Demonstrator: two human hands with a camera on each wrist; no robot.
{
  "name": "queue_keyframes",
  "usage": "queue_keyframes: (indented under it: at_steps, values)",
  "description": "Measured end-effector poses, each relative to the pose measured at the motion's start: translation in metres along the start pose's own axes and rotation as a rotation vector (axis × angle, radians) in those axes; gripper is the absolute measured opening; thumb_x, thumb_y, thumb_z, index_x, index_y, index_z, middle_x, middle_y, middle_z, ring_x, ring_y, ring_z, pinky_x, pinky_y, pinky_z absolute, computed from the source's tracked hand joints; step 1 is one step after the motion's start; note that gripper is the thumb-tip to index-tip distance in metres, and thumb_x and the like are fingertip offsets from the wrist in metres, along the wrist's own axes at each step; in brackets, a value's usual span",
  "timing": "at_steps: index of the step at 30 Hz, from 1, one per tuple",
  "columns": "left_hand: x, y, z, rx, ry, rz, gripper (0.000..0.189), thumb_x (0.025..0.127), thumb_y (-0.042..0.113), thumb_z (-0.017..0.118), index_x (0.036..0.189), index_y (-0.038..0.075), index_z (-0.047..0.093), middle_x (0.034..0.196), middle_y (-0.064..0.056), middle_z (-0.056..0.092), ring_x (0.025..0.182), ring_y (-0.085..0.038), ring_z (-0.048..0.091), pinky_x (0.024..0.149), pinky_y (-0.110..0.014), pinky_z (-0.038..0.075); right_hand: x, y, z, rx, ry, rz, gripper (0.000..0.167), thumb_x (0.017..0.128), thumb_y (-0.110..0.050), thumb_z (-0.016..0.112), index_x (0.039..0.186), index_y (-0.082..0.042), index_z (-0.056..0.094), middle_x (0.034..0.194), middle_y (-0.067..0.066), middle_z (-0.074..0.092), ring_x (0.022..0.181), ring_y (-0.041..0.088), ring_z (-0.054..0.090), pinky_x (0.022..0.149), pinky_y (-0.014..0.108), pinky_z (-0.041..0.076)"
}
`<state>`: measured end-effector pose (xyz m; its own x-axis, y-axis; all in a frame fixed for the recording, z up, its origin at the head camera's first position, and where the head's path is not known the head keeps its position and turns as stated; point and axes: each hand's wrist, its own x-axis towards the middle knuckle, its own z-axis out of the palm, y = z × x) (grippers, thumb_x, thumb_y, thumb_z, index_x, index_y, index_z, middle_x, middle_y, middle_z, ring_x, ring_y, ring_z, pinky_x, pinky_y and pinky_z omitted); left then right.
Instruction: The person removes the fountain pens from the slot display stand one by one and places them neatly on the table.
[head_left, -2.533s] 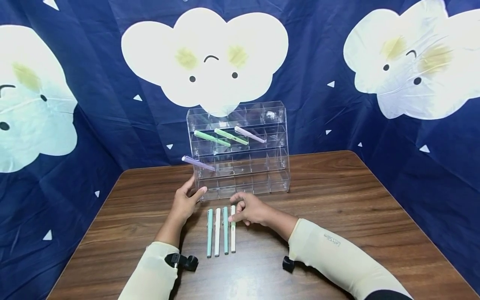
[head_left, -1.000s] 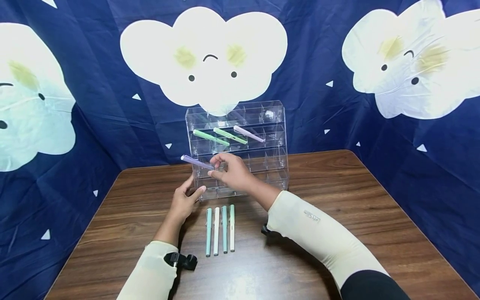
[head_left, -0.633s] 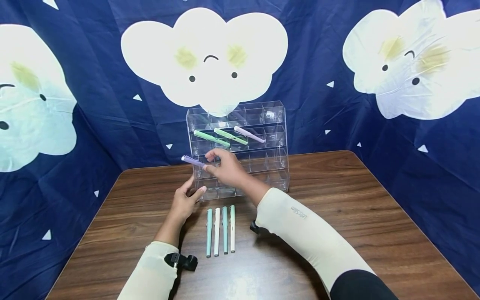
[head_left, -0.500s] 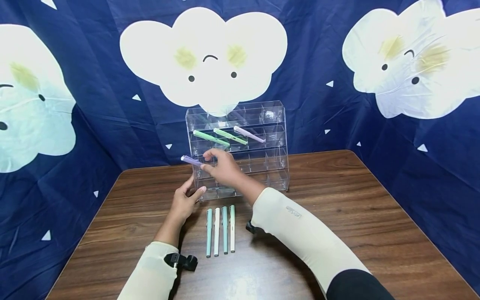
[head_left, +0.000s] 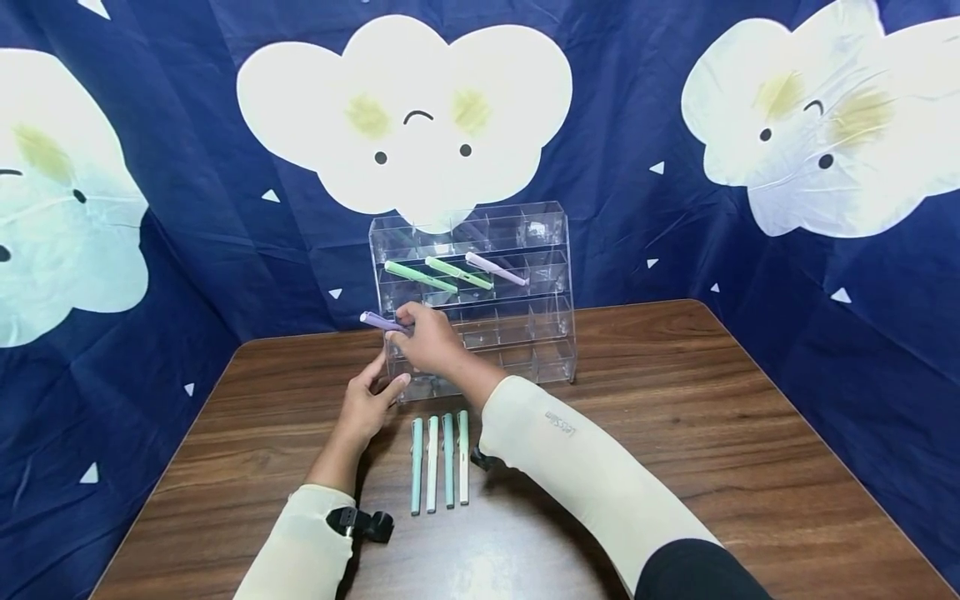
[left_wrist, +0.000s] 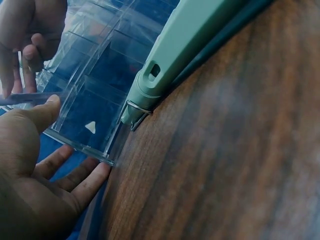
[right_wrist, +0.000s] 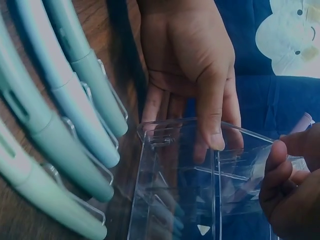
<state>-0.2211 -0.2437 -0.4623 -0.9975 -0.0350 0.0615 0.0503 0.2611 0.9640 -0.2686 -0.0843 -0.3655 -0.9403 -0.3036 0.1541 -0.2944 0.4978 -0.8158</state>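
A clear acrylic tiered rack (head_left: 480,325) stands at the back of the table. My left hand (head_left: 367,408) grips its lower left corner, thumb in front, fingers behind the side wall. A purple pen (head_left: 378,321) lies slanted in the second tier from the bottom, its capped end jutting past the left side. My right hand (head_left: 431,340) is at this pen, with thumb and index finger apart on either side of it. Higher up rest a green pen (head_left: 420,277), a light green pen (head_left: 459,272) and a lilac pen (head_left: 495,268).
Several pens lie side by side in front of the rack: a teal pen (head_left: 416,467), a white pen (head_left: 432,465), another teal pen (head_left: 448,461) and a green-and-white pen (head_left: 463,458). Behind the wooden table (head_left: 660,400) hangs a blue cloud-print curtain (head_left: 622,208).
My right hand has moved from the pens on the table up to the rack, then left along the purple pen toward its capped end. The left hand stays on the rack; the pens have not moved.
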Motion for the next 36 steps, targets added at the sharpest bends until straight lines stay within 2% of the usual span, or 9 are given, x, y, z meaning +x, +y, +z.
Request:
queue_keyframes:
  at_steps: [4, 10, 15, 25, 32, 36]
  values:
    - [-0.0004, -0.0003, 0.0007, 0.003, 0.005, 0.005, 0.073, 0.107, 0.018, 0.073, 0.171, 0.028, 0.038, 0.16, -0.025, 0.057, 0.142, -0.037, 0.061, 0.089, -0.014, 0.058, 0.0025, -0.0014, 0.0045, 0.013, 0.016, 0.04, 0.034, 0.108, -0.026, 0.073, 0.137, -0.008, 0.068, 0.136, 0.009, 0.073, 0.067, 0.013, 0.072, 0.054, 0.024, 0.06]
    - [0.0, 0.0, 0.0006, 0.013, 0.019, 0.006, 0.072, 0.107, 0.016, 0.072, 0.17, 0.027, 0.04, 0.16, -0.024, 0.058, 0.141, -0.038, 0.062, 0.092, -0.02, 0.06, 0.0046, -0.0006, 0.0082, 0.038, 0.017, 0.061, 0.03, 0.108, -0.025, 0.073, 0.133, -0.01, 0.071, 0.131, 0.012, 0.076, 0.056, 0.013, 0.069, 0.051, 0.025, 0.059]
    - [-0.0001, -0.0012, 0.0004, 0.016, 0.023, 0.009, 0.071, 0.107, 0.015, 0.072, 0.17, 0.027, 0.041, 0.161, -0.024, 0.057, 0.142, -0.04, 0.061, 0.088, -0.014, 0.057, 0.0049, 0.0019, 0.0101, 0.047, 0.013, 0.056, 0.023, 0.107, -0.025, 0.073, 0.127, -0.013, 0.076, 0.124, 0.01, 0.078, 0.051, 0.011, 0.065, 0.05, 0.025, 0.059]
    - [-0.0003, -0.0029, -0.0001, 0.015, 0.018, 0.01, 0.072, 0.107, 0.017, 0.073, 0.17, 0.027, 0.039, 0.16, -0.025, 0.057, 0.142, -0.039, 0.061, 0.087, -0.013, 0.057, 0.0041, 0.0041, 0.011, 0.046, 0.063, 0.009, 0.011, 0.105, -0.022, 0.076, 0.112, -0.013, 0.078, 0.115, 0.006, 0.079, 0.065, 0.007, 0.064, 0.055, 0.021, 0.057]
    - [-0.0019, -0.0003, -0.0005, 0.0, 0.006, 0.022, 0.072, 0.107, 0.018, 0.073, 0.17, 0.027, 0.04, 0.164, -0.022, 0.055, 0.145, -0.039, 0.059, 0.089, -0.011, 0.055, 0.0042, 0.0022, 0.0099, 0.095, 0.086, 0.024, 0.011, 0.103, -0.021, 0.078, 0.108, -0.011, 0.074, 0.103, 0.006, 0.078, 0.054, 0.009, 0.059, 0.048, 0.022, 0.053]
    - [-0.002, 0.0009, 0.0001, -0.007, 0.009, 0.025, 0.071, 0.107, 0.018, 0.073, 0.17, 0.028, 0.041, 0.162, -0.023, 0.056, 0.144, -0.039, 0.059, 0.088, -0.01, 0.055, 0.005, 0.0028, 0.0092, 0.059, 0.12, -0.005, 0.011, 0.102, -0.022, 0.08, 0.104, -0.013, 0.073, 0.099, 0.003, 0.078, 0.069, 0.007, 0.06, 0.063, 0.021, 0.051]
